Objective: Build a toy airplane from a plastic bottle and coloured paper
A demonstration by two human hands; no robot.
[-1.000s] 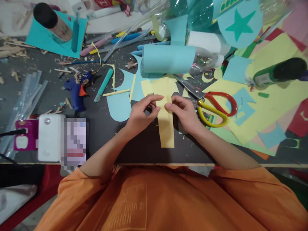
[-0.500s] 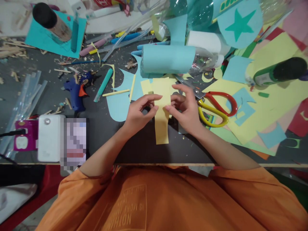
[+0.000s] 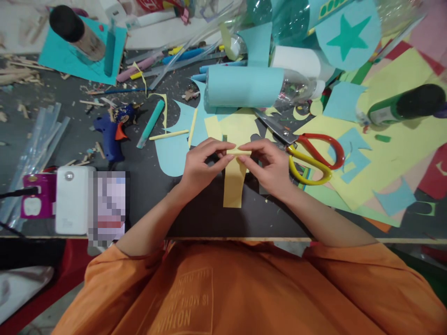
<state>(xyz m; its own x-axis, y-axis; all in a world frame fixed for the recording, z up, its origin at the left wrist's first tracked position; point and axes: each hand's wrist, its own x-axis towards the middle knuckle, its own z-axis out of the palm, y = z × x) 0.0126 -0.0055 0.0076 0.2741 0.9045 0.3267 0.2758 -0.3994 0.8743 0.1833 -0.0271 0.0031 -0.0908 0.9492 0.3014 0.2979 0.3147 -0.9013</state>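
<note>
A yellow paper strip (image 3: 233,186) is held between my two hands over the table, its lower end hanging toward me. My left hand (image 3: 204,163) pinches the left side of its folded upper edge between thumb and fingers. On the right side of that edge, my right hand (image 3: 268,164) pinches the paper the same way. Behind the strip lies a larger yellow paper piece (image 3: 239,125). Scissors (image 3: 314,156) with one red and one yellow handle rest just right of my right hand. Light blue paper cutouts (image 3: 171,156) lie left of my left hand.
A plastic bottle wrapped in light blue paper (image 3: 246,86) lies beyond my hands. A blue glue gun (image 3: 108,135), a teal marker (image 3: 151,123) and a white power bank (image 3: 74,200) are on the left. Coloured paper sheets (image 3: 391,153) and a dark-capped bottle (image 3: 401,107) occupy the right.
The strip's upper part stood up flat before; now it is folded over into a narrow edge. The fingers of my right hand have closed onto the fold and moved nearer my left hand.
</note>
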